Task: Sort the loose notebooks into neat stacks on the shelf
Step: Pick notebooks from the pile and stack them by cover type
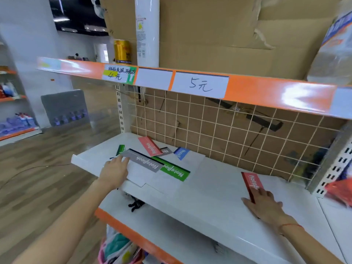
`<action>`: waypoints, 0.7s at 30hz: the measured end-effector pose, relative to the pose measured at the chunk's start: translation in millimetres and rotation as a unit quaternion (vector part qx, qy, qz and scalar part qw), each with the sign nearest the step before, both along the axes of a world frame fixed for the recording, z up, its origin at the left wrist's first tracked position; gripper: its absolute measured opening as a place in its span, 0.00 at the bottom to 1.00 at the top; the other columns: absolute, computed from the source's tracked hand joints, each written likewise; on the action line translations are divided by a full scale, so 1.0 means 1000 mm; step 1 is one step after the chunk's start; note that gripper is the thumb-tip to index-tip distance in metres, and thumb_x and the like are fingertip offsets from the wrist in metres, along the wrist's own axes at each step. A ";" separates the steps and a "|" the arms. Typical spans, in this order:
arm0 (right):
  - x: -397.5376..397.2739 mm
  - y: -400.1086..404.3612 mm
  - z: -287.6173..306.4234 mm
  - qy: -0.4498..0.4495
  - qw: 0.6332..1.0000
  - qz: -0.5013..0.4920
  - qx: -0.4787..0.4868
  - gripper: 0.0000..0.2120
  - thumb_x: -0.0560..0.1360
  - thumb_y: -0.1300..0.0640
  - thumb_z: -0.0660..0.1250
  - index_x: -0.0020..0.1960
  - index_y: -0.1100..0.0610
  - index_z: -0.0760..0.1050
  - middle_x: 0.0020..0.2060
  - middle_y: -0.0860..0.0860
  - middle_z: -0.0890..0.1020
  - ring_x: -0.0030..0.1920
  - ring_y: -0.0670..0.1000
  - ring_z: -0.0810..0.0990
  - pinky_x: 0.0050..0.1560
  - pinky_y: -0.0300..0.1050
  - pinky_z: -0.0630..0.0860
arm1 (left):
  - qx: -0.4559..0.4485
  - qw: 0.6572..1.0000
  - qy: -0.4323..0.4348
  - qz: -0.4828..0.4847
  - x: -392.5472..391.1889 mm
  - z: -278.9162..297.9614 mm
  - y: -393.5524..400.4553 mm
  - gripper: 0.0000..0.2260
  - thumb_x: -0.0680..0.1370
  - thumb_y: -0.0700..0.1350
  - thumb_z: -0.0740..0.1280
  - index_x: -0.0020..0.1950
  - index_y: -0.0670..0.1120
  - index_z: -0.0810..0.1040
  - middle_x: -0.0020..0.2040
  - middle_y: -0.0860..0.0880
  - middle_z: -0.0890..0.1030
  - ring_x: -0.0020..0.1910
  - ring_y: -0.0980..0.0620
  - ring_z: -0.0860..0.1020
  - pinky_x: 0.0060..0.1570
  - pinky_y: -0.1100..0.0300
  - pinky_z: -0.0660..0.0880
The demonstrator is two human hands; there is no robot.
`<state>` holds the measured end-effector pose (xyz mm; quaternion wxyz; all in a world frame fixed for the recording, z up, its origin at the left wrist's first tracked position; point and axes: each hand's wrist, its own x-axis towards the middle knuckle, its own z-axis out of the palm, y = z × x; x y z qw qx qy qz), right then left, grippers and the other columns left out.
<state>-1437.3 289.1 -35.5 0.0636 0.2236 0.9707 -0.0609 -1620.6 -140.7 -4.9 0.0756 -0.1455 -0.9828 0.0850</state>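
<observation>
Fingers of the left hand [114,171] lay flat on the grey notebook [142,162]; the right hand [263,203] pressed the red notebook [252,182] at frame right, seemingly gathering; stacking should follow.

The scene is being lit brightly and evenly from ceiling lights [61,20] overhead. Strong glare is being thrown off the glossy orange shelf edge [297,96], and only soft shadows are being cast on the white shelf [209,187]. Straight lines are being bowed by the wide-angle lens, and the far edges and background are being rendered blurred.
</observation>
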 end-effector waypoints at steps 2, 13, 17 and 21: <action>-0.002 -0.004 0.000 -0.013 1.000 -0.010 0.013 0.29 0.79 0.37 0.49 0.75 0.50 0.51 0.73 0.51 0.58 0.70 0.56 0.60 0.65 0.61 0.63 | 0.013 1.000 -0.020 0.003 -0.024 -0.004 -0.012 0.22 0.82 0.51 0.52 0.75 0.46 0.57 0.71 0.43 0.64 0.66 0.44 0.69 0.61 0.53 0.67; -0.007 -0.021 -0.010 0.006 0.994 0.001 0.111 0.25 0.81 0.45 0.47 0.75 0.52 0.49 0.72 0.54 0.65 0.65 0.55 0.71 0.59 0.48 0.73 | 0.044 0.985 -0.145 0.086 -0.087 -0.023 -0.022 0.31 0.79 0.65 0.47 0.76 0.48 0.55 0.69 0.40 0.67 0.67 0.41 0.67 0.65 0.50 0.64; -0.013 -0.023 -0.002 -0.031 0.986 0.044 0.155 0.26 0.81 0.50 0.50 0.76 0.54 0.46 0.68 0.58 0.69 0.60 0.56 0.76 0.59 0.47 0.74 | 0.031 0.992 -0.095 0.082 -0.080 -0.022 -0.015 0.30 0.78 0.67 0.49 0.72 0.48 0.63 0.65 0.42 0.70 0.64 0.44 0.69 0.61 0.53 0.67; -0.019 -0.030 0.006 -0.064 0.978 0.077 0.181 0.28 0.81 0.51 0.52 0.77 0.52 0.44 0.67 0.59 0.68 0.62 0.56 0.74 0.61 0.46 0.72 | 0.002 0.996 -0.051 0.071 -0.068 -0.013 0.000 0.26 0.78 0.65 0.52 0.63 0.47 0.72 0.54 0.47 0.76 0.53 0.49 0.76 0.46 0.60 0.72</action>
